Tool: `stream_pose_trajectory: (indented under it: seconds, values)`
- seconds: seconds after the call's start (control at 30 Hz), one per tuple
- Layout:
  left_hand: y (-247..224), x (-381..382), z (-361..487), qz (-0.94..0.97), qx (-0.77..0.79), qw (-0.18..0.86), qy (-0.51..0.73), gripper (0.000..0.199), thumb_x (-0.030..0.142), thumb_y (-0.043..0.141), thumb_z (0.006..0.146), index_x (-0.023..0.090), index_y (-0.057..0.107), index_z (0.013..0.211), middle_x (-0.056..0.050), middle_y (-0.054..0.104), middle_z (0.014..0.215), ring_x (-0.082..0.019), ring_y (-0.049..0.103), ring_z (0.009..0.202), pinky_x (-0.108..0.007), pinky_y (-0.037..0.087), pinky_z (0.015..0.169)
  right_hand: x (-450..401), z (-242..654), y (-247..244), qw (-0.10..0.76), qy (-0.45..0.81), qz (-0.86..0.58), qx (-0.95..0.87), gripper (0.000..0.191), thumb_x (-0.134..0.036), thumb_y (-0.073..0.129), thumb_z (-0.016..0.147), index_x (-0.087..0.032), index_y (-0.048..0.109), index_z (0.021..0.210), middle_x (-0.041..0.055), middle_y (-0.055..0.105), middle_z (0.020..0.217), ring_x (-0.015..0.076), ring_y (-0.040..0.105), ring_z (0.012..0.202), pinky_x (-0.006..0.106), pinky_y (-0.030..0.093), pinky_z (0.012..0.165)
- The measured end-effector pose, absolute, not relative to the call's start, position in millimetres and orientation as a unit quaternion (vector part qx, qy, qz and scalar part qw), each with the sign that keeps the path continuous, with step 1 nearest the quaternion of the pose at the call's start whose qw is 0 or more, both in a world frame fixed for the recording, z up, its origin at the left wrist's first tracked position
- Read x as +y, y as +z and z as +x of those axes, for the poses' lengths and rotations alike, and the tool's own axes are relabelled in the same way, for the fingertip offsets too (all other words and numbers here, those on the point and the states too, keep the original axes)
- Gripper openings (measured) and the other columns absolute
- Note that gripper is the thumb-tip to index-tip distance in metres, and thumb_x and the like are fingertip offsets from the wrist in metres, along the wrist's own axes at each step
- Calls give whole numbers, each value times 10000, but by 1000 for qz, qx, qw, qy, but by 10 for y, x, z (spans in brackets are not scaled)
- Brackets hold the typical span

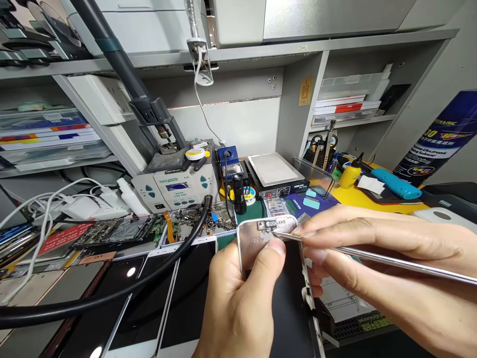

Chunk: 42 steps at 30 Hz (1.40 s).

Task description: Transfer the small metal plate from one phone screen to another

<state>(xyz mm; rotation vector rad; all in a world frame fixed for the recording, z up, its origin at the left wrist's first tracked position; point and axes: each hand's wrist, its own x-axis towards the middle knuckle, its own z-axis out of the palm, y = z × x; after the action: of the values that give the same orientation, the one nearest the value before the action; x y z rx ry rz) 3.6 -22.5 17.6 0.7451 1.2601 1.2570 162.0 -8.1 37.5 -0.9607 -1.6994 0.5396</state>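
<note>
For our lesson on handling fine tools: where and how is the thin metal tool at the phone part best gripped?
Probably pinch the metal tool just behind its narrow tip, from the right, as the right hand does: the slender shaft runs off that way, while the tip is at the phone part.

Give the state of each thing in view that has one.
Left hand: grip closed on phone panel
Phone panel: held, lettering exposed
Right hand: grip closed on metal tool
Metal tool: tip at panel's lettered end
Yellow bottle: black top on
Black cylinder: upright
Black hose: curved
Station display: lit or unlit, unclear
Red switch: position unclear
</note>
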Motion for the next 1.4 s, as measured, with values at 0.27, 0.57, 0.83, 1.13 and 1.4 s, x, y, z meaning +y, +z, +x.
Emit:
stream_pose_trajectory:
  seconds: [0.27,0.57,0.83,1.13,1.4]
  values:
    - [124,-235,22,315,538,566,539,312,446,799,741,205,780,938,-87,786,1058,-382,658,1146,-385,552,864,-79,1624,402,521,239,-397,-717,80,-208,806,779,-283,806,750,-9,804,810,156,766,638,157,626,566]
    - [131,-236,36,315,543,555,545,281,448,795,742,217,775,900,-77,795,991,-381,684,1088,-383,560,810,-67,1621,362,533,203,-401,-717,109,-201,837,742,-302,797,746,-28,807,819,170,774,700,170,640,619]
    - [137,-235,44,325,549,541,548,315,451,801,732,200,782,922,-88,790,1012,-379,674,1095,-383,551,838,-73,1599,399,537,209,-397,-714,124,-161,793,751,-282,796,726,-15,815,816,161,774,697,153,625,608]
    - [138,-233,41,336,546,539,546,274,440,785,756,209,787,904,-77,792,991,-364,696,1041,-383,546,826,-79,1599,399,531,261,-388,-707,87,-184,799,772,-264,803,739,8,808,836,142,734,551,178,620,514]
    - [116,-240,33,336,538,555,538,311,446,779,768,203,776,961,-80,794,1011,-357,702,1043,-366,551,794,-81,1609,393,533,226,-402,-710,112,-172,806,752,-268,785,697,-24,802,781,126,754,640,116,605,580]
